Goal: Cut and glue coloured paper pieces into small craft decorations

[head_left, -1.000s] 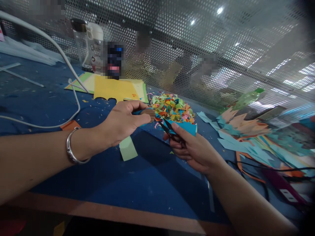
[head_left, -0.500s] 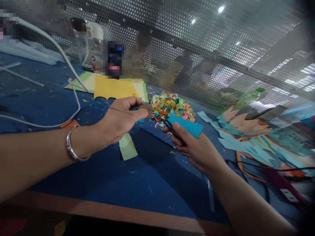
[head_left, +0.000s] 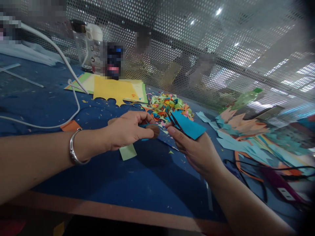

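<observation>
A brown round-edged piece (head_left: 154,130) is pinched between the thumb and fingers of my left hand (head_left: 130,127), with blue paper (head_left: 145,139) showing along it. Most of that piece is hidden by the hand, which wears a silver bangle. My right hand (head_left: 189,141) is closed round dark scissors (head_left: 174,122), their blades pointing up and to the left. A larger blue paper piece (head_left: 190,124) lies against the scissors, over the same hand. Beneath my left hand, a pale green paper strip (head_left: 128,152) rests on the blue table (head_left: 147,186).
Behind the hands is a heap of colourful paper scraps (head_left: 169,104). Yellow paper (head_left: 110,88) lies on a stack at the back, near two bottles (head_left: 94,49). Cut paper (head_left: 236,123), black cables and a purple power strip (head_left: 283,186) are at the right; a white cable (head_left: 56,49) curves at the left.
My left hand has moved slightly right and down, toward me, with the brown piece. My right hand has turned a little, and the scissor blades now point more upward.
</observation>
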A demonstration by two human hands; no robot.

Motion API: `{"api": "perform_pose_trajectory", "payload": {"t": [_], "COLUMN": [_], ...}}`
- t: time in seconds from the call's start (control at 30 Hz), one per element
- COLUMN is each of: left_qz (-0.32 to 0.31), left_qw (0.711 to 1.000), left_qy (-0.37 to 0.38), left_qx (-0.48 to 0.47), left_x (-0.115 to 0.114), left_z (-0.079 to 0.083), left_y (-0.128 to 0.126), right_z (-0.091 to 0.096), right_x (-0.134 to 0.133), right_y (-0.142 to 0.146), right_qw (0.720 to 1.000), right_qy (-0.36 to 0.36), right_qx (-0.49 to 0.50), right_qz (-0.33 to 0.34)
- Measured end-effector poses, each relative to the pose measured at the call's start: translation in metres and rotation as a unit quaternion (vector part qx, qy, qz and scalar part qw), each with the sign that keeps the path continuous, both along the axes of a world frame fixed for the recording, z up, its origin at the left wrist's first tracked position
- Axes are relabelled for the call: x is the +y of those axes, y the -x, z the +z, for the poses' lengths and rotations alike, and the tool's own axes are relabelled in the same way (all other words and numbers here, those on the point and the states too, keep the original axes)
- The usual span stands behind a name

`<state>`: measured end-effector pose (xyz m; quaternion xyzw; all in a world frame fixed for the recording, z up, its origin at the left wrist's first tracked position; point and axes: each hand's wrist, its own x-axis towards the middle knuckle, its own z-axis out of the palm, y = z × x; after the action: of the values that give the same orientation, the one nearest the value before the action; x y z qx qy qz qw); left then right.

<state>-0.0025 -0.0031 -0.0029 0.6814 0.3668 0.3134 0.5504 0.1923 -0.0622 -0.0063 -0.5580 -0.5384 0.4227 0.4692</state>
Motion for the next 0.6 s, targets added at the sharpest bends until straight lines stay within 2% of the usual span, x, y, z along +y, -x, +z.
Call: {"api": "perform_pose_trajectory", "payload": {"t": [0.1, 0.33, 0.5, 0.6], "left_qz": [-0.03, -0.072, -0.052, -0.029], "left_qw": [0.999, 0.997, 0.998, 0.996], "left_qy": [-0.008, 0.008, 0.026, 0.079], "left_qx": [0.011, 0.018, 0.004, -0.035], "left_x": [-0.0012, -0.0023, -0.0048, -0.0052], "left_z": [-0.0037, -0.0028, -0.0036, -0.0035], "left_y": [-0.0011, -0.0005, -0.0015, -0.0035], "right_z": [-0.0005, -0.0035, -0.0053, -0.0042], "right_x": [-0.0005, -0.0032, -0.0043, -0.0049], "right_y": [0.0034, 0.0068, 0.0068, 0.0071], "right_qw": [1.0, 1.0, 1.0, 1.0], "right_qy": [-0.022, -0.011, -0.023, -0.025], "right_qx": [0.015, 0.022, 0.013, 0.018], "right_qz": [-0.014, 0.012, 0.011, -0.003]}}
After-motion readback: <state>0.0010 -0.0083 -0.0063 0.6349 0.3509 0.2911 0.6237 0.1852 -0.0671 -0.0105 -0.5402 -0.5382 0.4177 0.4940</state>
